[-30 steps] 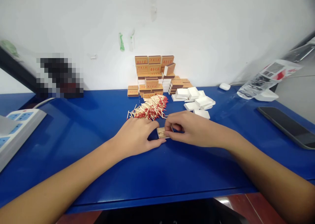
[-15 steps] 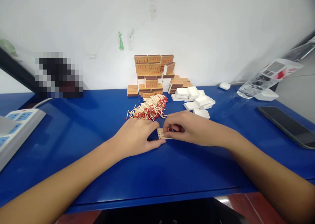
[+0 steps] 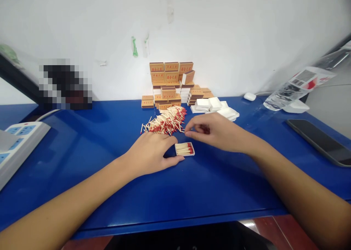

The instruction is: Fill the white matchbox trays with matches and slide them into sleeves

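Note:
A small white matchbox tray point(image 3: 193, 154) lies on the blue table, filled with a row of matches point(image 3: 183, 148), their red heads to the right. My left hand point(image 3: 156, 151) rests at the tray's left end, thumb at the near edge and index finger at the far edge, gripping it. Just beyond the tray, my right hand point(image 3: 212, 131) is closed in a pinch at the right edge of a heap of loose matches point(image 3: 167, 120). A thin match stick shows between its fingertips, mostly hidden by them.
Orange-brown matchboxes point(image 3: 171, 76) are stacked against the wall behind the heap. White empty trays point(image 3: 215, 103) lie in a pile to their right. Farther right are a plastic bottle point(image 3: 285, 92) and a phone point(image 3: 320, 140). A power strip point(image 3: 41, 129) sits at left.
My right hand has lifted off the tray and moved up and slightly right to the heap's edge, uncovering the red match heads. My left hand has stayed on the tray.

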Action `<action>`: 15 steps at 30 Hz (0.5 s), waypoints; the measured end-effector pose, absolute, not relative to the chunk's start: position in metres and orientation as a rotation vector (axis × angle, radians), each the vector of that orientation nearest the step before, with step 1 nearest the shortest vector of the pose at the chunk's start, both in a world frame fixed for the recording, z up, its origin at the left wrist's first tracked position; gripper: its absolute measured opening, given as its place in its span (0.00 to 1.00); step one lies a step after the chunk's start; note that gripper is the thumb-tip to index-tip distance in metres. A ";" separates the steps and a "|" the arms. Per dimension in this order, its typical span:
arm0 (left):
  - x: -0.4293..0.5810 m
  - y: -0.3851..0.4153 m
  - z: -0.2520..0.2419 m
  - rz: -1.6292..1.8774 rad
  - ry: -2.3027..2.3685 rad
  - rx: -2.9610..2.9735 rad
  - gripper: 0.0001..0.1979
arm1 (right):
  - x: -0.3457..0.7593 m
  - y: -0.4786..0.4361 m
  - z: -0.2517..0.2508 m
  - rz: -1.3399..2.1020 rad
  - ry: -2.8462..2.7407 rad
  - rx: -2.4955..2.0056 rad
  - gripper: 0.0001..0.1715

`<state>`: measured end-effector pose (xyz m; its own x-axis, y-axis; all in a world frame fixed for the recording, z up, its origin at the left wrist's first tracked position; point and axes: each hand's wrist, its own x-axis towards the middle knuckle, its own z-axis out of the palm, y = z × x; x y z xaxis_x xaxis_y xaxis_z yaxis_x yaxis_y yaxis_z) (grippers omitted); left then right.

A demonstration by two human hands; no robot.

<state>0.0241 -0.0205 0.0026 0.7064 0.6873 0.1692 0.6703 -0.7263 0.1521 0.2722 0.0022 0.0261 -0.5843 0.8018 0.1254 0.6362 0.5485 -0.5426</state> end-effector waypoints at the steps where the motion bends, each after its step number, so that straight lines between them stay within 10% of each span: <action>1: 0.024 -0.021 0.003 0.335 1.123 2.829 0.20 | 0.274 0.006 0.023 0.571 -2.383 -1.228 0.11; 15: 0.025 -0.021 0.002 0.312 1.133 2.833 0.21 | 0.276 0.016 0.006 0.425 -2.512 -1.316 0.08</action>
